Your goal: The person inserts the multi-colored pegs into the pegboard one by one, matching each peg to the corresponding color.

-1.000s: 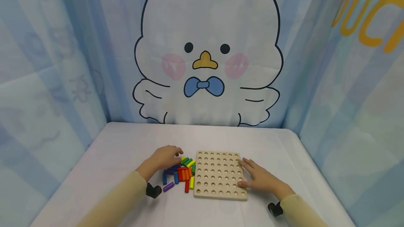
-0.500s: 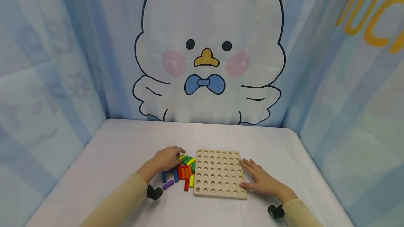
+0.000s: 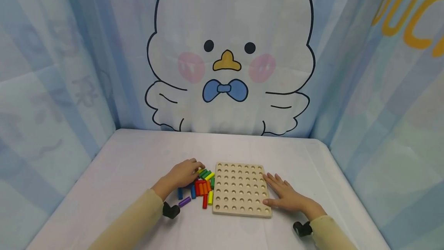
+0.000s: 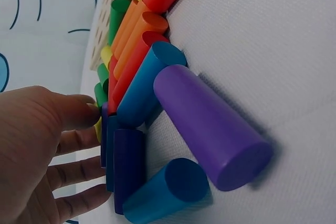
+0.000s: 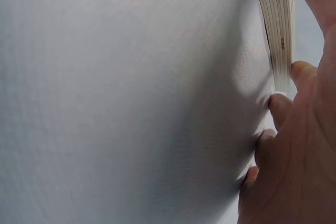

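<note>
In the head view my left hand (image 3: 183, 173) is at the far left side of a heap of coloured wooden pegs. Its thumb and index finger pinch a yellow peg (image 4: 98, 128), mostly hidden by the fingers; the other fingers spread loosely beside dark blue pegs (image 4: 129, 169). Right of the heap lies a square wooden pegboard (image 3: 239, 190), its rows of holes unfilled. My right hand (image 3: 286, 196) rests at the board's right edge with fingers extended. In the right wrist view its thumb and a finger touch the board's layered side edge (image 5: 278, 30), while other fingertips touch the cloth.
A purple peg (image 3: 185, 201) lies at the heap's near side, with red pegs (image 3: 205, 201) and a yellow one beside the board. A white cloth covers the table (image 3: 145, 146). Behind it hangs a curtain (image 3: 225, 119) printed with a cartoon bird.
My left hand has moved slightly right and closed in on the yellow peg at the heap's far side. The right hand stays at the board's edge. The head view has tilted slightly.
</note>
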`<state>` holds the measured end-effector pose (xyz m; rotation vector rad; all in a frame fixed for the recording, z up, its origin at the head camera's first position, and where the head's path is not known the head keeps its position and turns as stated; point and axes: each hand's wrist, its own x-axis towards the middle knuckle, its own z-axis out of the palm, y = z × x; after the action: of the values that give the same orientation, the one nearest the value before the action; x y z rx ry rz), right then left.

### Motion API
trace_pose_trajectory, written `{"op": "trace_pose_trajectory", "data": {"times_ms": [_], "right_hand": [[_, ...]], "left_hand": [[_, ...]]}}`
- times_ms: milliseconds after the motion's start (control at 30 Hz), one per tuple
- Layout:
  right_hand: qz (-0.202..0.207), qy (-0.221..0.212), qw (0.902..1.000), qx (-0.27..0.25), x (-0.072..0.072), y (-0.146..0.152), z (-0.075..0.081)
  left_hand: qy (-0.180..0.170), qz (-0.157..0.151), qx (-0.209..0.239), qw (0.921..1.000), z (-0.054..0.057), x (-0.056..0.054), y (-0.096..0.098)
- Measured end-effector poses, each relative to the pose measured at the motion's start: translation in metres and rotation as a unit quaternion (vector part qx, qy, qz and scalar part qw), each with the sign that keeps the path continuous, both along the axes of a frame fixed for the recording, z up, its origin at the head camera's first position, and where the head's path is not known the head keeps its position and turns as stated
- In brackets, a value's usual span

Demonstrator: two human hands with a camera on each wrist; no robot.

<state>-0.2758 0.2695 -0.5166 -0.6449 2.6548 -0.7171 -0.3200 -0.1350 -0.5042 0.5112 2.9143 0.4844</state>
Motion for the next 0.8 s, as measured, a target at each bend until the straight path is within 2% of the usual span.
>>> {"op": "trace_pose_trajectory", "data": {"times_ms": [167, 500, 800], "right_hand": [[-0.004, -0.006, 1.0000, 0.001, -0.0007, -0.0002, 0.0004], [-0.010, -0.008, 0.9999, -0.001, -0.0025, 0.0003, -0.0022], [-0.009, -0.009, 0.9999, 0.000, -0.0025, 0.0007, -0.0014]], "left_hand": [[0.002, -0.004, 0.003, 1.0000, -0.0004, -0.0021, 0.0003], [-0.018, 0.013, 0.031, 0.9993, -0.0012, -0.0041, 0.0016], [-0.010, -0.012, 0.033, 0.9993, 0.0006, -0.0027, 0.0019]]}}
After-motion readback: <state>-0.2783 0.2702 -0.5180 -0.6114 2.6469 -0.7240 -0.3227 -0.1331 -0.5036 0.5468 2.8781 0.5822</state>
